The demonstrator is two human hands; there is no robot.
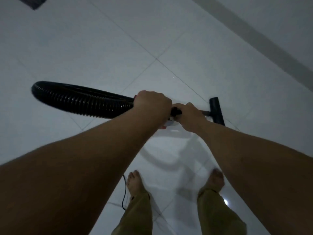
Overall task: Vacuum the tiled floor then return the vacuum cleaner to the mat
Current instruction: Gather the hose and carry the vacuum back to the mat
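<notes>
A black ribbed vacuum hose (76,99) loops out to the left over the white tiled floor (101,48). My left hand (152,103) is closed around the hose end at the handle. My right hand (189,114) grips the wand just ahead of it. The black floor nozzle (216,111) rests flat on the tiles to the right of my hands. The wand between my right hand and the nozzle is mostly hidden. A dark mat corner (32,1) shows at the top left.
My two bare feet (135,182) stand on the tiles below my arms. A thin dark power cord (125,192) trails beside my left foot. A grey wall base (254,36) runs diagonally along the upper right.
</notes>
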